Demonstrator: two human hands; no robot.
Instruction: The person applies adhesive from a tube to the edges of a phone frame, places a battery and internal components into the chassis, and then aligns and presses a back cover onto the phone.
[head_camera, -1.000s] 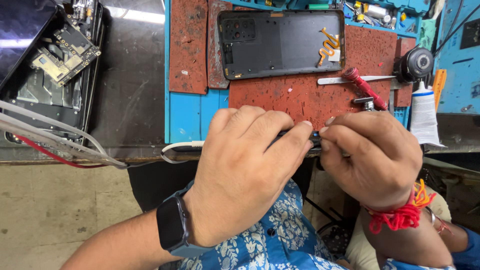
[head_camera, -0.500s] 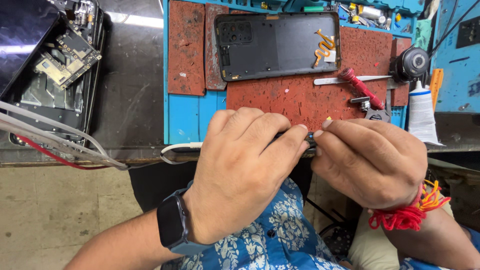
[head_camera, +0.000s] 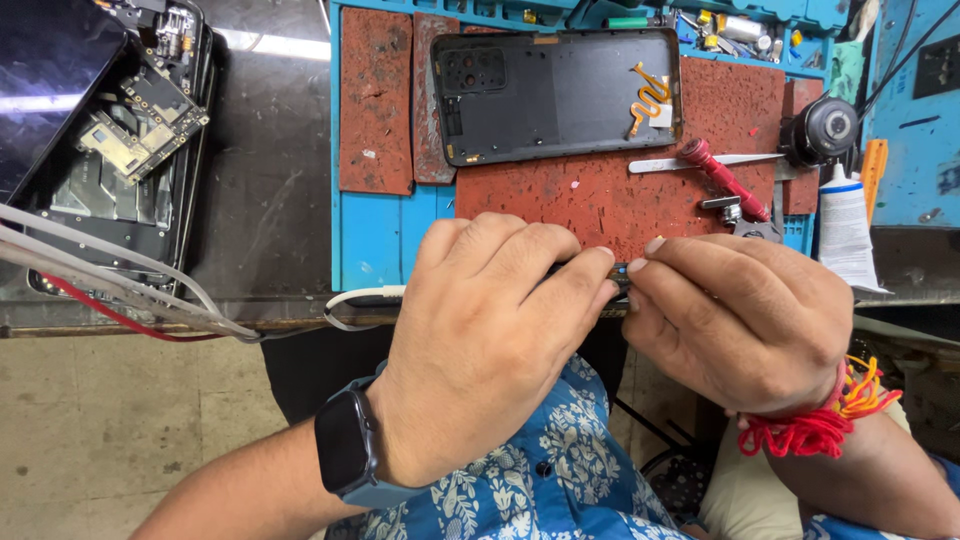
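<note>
My left hand (head_camera: 490, 340) and my right hand (head_camera: 745, 315) meet at the front edge of the bench, fingertips pinched together on a small dark part (head_camera: 616, 277); most of it is hidden by the fingers. A dark watch sits on my left wrist and red and yellow thread on my right wrist. Behind my hands lies a worn red and blue work mat (head_camera: 380, 230). A black phone back cover (head_camera: 555, 95) with an orange flex strip rests on it, inner side up.
An opened phone with bare circuit boards (head_camera: 120, 150) lies at the left, crossed by white and red cables (head_camera: 130, 300). A red-handled tool (head_camera: 725, 182), metal tweezers, a white glue tube (head_camera: 845, 225) and a round black object (head_camera: 825, 130) sit at the right.
My right hand has shifted slightly right and turned while both hands stay pinched on the small part. The view has tilted a little; the bench items have not moved.
</note>
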